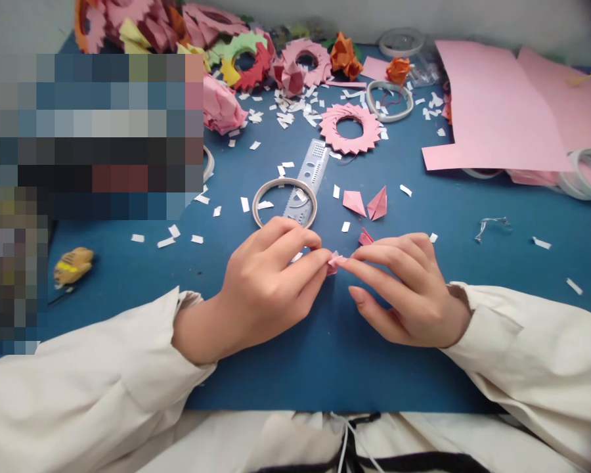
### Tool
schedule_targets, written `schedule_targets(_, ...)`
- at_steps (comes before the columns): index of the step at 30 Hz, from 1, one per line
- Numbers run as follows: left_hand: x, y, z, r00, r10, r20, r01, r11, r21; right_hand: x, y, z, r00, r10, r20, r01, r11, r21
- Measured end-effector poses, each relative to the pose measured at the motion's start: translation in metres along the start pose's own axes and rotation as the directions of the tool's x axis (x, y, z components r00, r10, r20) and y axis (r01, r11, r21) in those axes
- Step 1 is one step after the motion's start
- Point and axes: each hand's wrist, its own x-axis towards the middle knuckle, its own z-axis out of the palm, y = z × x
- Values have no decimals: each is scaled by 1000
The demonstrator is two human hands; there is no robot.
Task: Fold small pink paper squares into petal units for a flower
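Observation:
Between my hands is a small folded piece of pink paper point(333, 263). My left hand point(270, 282) pinches it with thumb and forefinger. The forefinger of my right hand point(408, 289) touches its right side, while the right thumb is held apart below and the other fingers are stretched out. Just beyond my right fingers lies another small pink folded piece point(365, 236), partly hidden. Two kite-shaped pink folded papers point(353, 202) lie side by side a little farther off. Behind my left hand, a roll of tape point(257, 197) rests over a clear plastic ruler point(311, 169).
A pink folded-paper ring point(350, 129) lies beyond the ruler. More paper rings and flowers point(306, 62) crowd the back, with white paper scraps point(288, 118) scattered around. Large pink sheets point(502, 112) and tape rolls point(588, 174) are at right. Pixelated blocks hide the left side.

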Motion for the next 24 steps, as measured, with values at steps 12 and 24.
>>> schedule_targets(12, 1, 0, -3, 1000, -5, -3, 5, 999, 38, 2, 0, 0, 999, -36, -15, 35, 999, -32)
schedule_targets(24, 2, 0, -3, 997, 49, -65, -48, 999, 27, 1, -1, 0, 999, -43, -21, 42, 999, -24)
